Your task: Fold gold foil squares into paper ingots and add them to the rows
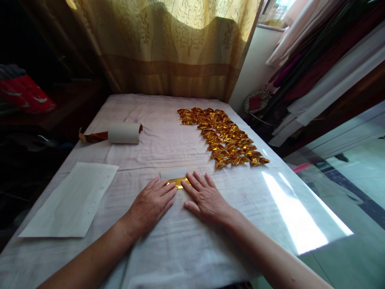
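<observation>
The left hand (153, 202) and right hand (207, 196) lay flattened, gripping nothing, fingertips on the gold foil strip (178, 183) at the frame's lower centre, and to my eye uneven pressure over the wrinkled cloth (171, 249) could have creased it askew.

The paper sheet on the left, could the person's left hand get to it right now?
Likely yes: nothing visible stands between the left hand and the paper sheet, though that hand rests on the gold strip.

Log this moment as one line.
left hand: on gold foil paper; right hand: on its other end; folded gold foil pieces: clustered beyond right hand
</observation>
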Demonstrator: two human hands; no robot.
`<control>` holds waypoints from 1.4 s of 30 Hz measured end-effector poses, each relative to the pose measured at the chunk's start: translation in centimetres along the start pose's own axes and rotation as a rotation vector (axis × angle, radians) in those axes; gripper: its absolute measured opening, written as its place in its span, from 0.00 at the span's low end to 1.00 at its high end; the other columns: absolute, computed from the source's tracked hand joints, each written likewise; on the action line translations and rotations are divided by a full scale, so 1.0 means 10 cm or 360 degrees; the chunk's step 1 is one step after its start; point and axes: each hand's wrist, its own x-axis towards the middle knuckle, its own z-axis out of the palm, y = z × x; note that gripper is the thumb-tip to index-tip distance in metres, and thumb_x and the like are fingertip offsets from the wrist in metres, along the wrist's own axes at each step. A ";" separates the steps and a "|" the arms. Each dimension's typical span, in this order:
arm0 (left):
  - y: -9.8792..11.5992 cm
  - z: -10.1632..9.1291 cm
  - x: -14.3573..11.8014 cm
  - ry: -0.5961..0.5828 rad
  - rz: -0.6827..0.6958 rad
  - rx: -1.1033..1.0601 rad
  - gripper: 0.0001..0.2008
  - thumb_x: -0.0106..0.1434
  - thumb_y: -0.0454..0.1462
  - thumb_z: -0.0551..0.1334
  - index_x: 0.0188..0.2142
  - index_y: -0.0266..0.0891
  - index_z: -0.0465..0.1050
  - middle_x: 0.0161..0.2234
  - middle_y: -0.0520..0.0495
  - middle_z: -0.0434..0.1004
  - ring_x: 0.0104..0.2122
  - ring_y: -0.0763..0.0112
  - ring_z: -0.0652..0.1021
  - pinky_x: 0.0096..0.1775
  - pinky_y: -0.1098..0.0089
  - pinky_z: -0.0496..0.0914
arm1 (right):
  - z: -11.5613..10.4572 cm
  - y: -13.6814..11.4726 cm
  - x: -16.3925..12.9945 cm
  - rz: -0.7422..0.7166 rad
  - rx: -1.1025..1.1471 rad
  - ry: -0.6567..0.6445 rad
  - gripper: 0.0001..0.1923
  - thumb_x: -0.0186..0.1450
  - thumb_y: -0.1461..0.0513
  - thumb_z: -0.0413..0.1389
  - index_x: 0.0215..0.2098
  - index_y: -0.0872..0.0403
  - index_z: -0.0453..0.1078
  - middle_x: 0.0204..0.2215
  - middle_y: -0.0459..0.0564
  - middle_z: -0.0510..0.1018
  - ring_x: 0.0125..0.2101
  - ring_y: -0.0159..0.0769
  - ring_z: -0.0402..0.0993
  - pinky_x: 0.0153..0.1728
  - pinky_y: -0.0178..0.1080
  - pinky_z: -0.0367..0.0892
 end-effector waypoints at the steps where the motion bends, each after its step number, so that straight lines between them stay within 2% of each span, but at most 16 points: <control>1: -0.02 0.05 -0.02 -0.0034 -0.0026 -0.0008 0.16 0.73 0.38 0.51 0.54 0.41 0.72 0.54 0.47 0.78 0.54 0.62 0.74 0.60 0.55 0.60 | 0.00 0.02 -0.01 0.0000 -0.0006 0.0003 0.34 0.71 0.45 0.46 0.70 0.49 0.52 0.70 0.54 0.51 0.69 0.53 0.44 0.65 0.62 0.42; 6: -0.08 0.11 -0.10 -0.0074 -0.0088 -0.0081 0.17 0.73 0.39 0.51 0.55 0.42 0.72 0.55 0.47 0.77 0.56 0.62 0.74 0.59 0.56 0.63 | 0.02 0.12 -0.08 0.0088 -0.0087 0.0083 0.34 0.71 0.46 0.47 0.70 0.54 0.52 0.69 0.55 0.52 0.69 0.53 0.44 0.65 0.61 0.45; 10: -0.02 0.10 -0.07 -0.0034 -0.0175 -0.0150 0.16 0.73 0.38 0.51 0.53 0.42 0.74 0.54 0.45 0.77 0.55 0.60 0.75 0.56 0.54 0.66 | 0.01 0.06 -0.07 0.0133 -0.0183 0.0391 0.32 0.70 0.50 0.51 0.66 0.60 0.59 0.68 0.62 0.56 0.67 0.57 0.50 0.64 0.62 0.49; 12: 0.02 0.11 -0.05 0.0001 -0.0212 -0.0194 0.15 0.72 0.38 0.53 0.53 0.42 0.74 0.53 0.45 0.78 0.54 0.59 0.75 0.55 0.54 0.67 | 0.00 -0.01 -0.02 0.0028 -0.0156 0.0582 0.25 0.71 0.57 0.51 0.64 0.59 0.62 0.65 0.61 0.62 0.65 0.52 0.56 0.62 0.56 0.55; 14: 0.05 0.10 -0.03 0.0020 -0.0235 -0.0247 0.15 0.72 0.38 0.53 0.53 0.42 0.74 0.52 0.45 0.79 0.53 0.60 0.75 0.54 0.56 0.68 | -0.01 -0.09 0.06 -0.0155 -0.0035 0.0658 0.19 0.72 0.63 0.49 0.60 0.55 0.68 0.59 0.57 0.71 0.59 0.43 0.66 0.58 0.47 0.63; 16: 0.04 0.09 -0.02 0.0030 -0.0250 -0.0300 0.15 0.71 0.37 0.54 0.53 0.42 0.73 0.51 0.44 0.79 0.51 0.62 0.76 0.53 0.58 0.69 | -0.02 -0.15 0.14 -0.0289 0.0116 0.0629 0.16 0.71 0.66 0.49 0.54 0.54 0.72 0.52 0.55 0.78 0.51 0.38 0.73 0.52 0.40 0.68; 18: 0.01 0.06 -0.02 0.0027 -0.0256 -0.0332 0.14 0.71 0.37 0.54 0.51 0.41 0.74 0.49 0.44 0.80 0.48 0.64 0.77 0.51 0.60 0.70 | -0.02 -0.16 0.19 -0.0310 0.0235 0.0592 0.13 0.70 0.66 0.51 0.49 0.55 0.74 0.48 0.55 0.79 0.47 0.38 0.75 0.50 0.40 0.70; 24: -0.12 -0.02 -0.04 -0.0007 -0.0224 -0.0304 0.10 0.70 0.39 0.56 0.44 0.40 0.75 0.43 0.45 0.81 0.43 0.64 0.78 0.48 0.61 0.70 | 0.01 -0.12 0.21 -0.0246 0.0433 0.0618 0.14 0.71 0.65 0.49 0.49 0.54 0.75 0.50 0.56 0.78 0.49 0.40 0.74 0.53 0.44 0.70; 29: -0.12 -0.03 0.01 0.0070 -0.0167 -0.0186 0.09 0.71 0.38 0.56 0.43 0.39 0.75 0.39 0.47 0.81 0.40 0.65 0.78 0.46 0.62 0.69 | 0.05 -0.16 0.24 -0.0251 0.0401 0.0713 0.14 0.71 0.64 0.49 0.49 0.52 0.75 0.50 0.55 0.78 0.51 0.40 0.72 0.53 0.45 0.69; 34: -0.06 -0.03 0.05 0.0117 -0.0194 -0.0177 0.12 0.72 0.38 0.54 0.38 0.39 0.75 0.34 0.49 0.80 0.35 0.67 0.77 0.42 0.64 0.68 | 0.04 -0.26 0.27 -0.0169 0.0335 0.0721 0.10 0.71 0.61 0.53 0.41 0.50 0.78 0.41 0.51 0.81 0.41 0.38 0.73 0.44 0.40 0.69; 37: -0.06 -0.03 0.04 0.0086 -0.0239 -0.0252 0.11 0.72 0.40 0.55 0.39 0.40 0.76 0.35 0.48 0.80 0.37 0.67 0.76 0.42 0.64 0.68 | 0.04 -0.28 0.27 -0.0137 0.0355 0.0702 0.11 0.70 0.62 0.53 0.36 0.52 0.78 0.35 0.50 0.80 0.36 0.36 0.72 0.39 0.37 0.69; 42: -0.12 -0.01 0.02 0.0027 -0.0430 -0.0356 0.10 0.70 0.40 0.57 0.37 0.42 0.77 0.36 0.47 0.77 0.37 0.66 0.74 0.42 0.64 0.68 | -0.01 -0.31 0.26 -0.0035 0.0451 0.0638 0.10 0.69 0.63 0.54 0.34 0.52 0.76 0.34 0.50 0.79 0.36 0.36 0.72 0.40 0.37 0.67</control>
